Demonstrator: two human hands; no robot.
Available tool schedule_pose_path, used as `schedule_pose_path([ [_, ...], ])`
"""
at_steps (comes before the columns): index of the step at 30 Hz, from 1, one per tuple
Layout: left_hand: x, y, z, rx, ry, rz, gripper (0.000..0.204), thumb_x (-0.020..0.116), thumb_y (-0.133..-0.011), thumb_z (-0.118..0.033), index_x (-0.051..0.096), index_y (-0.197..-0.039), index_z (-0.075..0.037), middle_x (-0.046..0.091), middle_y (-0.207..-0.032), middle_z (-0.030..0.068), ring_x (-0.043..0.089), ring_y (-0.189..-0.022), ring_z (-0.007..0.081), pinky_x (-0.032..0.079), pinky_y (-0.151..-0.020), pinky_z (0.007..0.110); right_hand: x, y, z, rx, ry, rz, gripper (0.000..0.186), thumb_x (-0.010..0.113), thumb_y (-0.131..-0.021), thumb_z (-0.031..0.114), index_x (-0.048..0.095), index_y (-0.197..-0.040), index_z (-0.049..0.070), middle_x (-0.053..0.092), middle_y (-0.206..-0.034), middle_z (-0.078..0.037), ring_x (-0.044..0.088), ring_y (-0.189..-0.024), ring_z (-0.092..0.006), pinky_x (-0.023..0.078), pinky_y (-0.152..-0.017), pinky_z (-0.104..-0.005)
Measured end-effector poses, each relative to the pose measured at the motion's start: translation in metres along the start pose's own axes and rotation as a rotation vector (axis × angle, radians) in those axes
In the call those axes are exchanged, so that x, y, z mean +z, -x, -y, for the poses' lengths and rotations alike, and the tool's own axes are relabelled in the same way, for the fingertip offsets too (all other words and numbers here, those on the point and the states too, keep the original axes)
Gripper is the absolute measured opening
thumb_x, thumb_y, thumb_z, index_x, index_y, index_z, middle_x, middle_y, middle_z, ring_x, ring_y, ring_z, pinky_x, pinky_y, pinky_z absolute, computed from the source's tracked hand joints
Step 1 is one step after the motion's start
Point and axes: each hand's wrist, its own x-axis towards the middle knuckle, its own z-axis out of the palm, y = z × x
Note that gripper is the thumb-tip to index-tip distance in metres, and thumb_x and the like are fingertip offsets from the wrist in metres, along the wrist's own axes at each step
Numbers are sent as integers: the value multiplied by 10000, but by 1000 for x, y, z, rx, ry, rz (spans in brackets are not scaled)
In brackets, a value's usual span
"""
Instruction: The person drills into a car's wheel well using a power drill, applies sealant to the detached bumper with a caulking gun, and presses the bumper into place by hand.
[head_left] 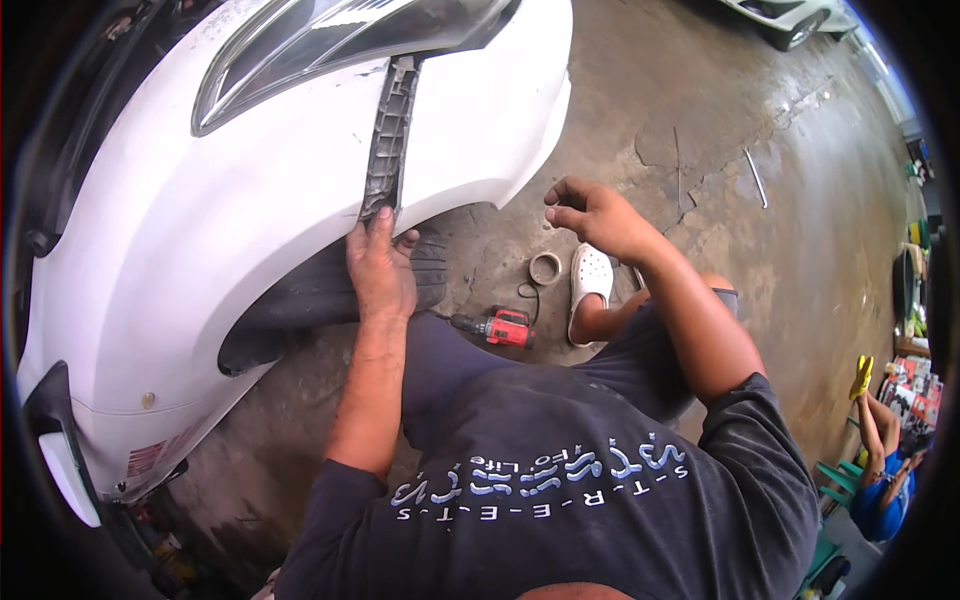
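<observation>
My left hand (380,265) grips the lower end of a ribbed black plastic strip (390,120) at the edge of the white car body panel (280,170), with its thumb on the front. A tyre (300,295) shows behind and below that edge. My right hand (600,220) is raised to the right of the panel, fingers loosely curled and thumb apart from the index finger, with nothing visible in them. A headlight (320,50) sits in the panel's upper part. Near my knees on the floor lie a red cordless drill (508,327) and a roll of tape (545,267).
My white clog (590,275) is on the concrete floor (760,270). A thin metal rod (755,178) lies at upper right, below another white car (775,15). A seated person in blue (875,500) is at far right, beside green plastic chairs (840,480) and clutter.
</observation>
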Motion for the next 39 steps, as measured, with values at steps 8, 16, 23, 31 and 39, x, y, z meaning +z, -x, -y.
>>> schedule_pose_path([
  [8, -17, -5, 4, -82, -9, 45, 398, 644, -1113, -343, 625, -1385, -52, 680, -1350, 83, 654, -1178, 223, 532, -983, 407, -144, 36, -65, 118, -191, -308, 315, 692, -1014, 196, 709, -1290, 46, 736, -1028, -22, 578, -808, -116, 502, -739, -292],
  [16, -23, 24, 13, -291, -52, 89, 613, 519, -1134, -500, 536, -1524, -27, 630, -1464, 151, 578, -1422, 331, 492, -1064, 425, -69, 118, -436, 767, 246, -580, 229, 644, -868, 57, 807, -1027, 31, 782, -1073, -275, 763, -1058, -430, 589, -923, -481],
  [23, -25, 17, -7, -328, -301, 156, 544, 581, -1119, -437, 561, -1488, -38, 671, -1407, 172, 613, -1374, 332, 528, -1030, 406, -17, 133, -543, 944, 260, -628, 225, 678, -855, 39, 796, -1047, 44, 771, -1093, -279, 738, -1107, -449, 573, -960, -492],
  [31, -13, 1, -18, -243, -404, 147, 493, 611, -1107, -382, 584, -1470, -51, 663, -1439, 168, 632, -1353, 338, 544, -991, 399, -47, 90, -502, 872, 246, -598, 500, 612, -931, 45, 630, -1428, 86, 621, -1538, -206, 615, -1407, -373, 514, -1135, -467],
  [39, 14, 12, -11, -308, -300, 173, 521, 619, -1084, -336, 516, -1537, -99, 580, -1554, 154, 601, -1388, 346, 539, -1003, 439, 4, 158, -543, 518, 1119, -60, 445, 481, -1074, 289, 619, -1470, 139, 446, -1725, -98, 139, -1700, -367, 57, -1291, -791],
])
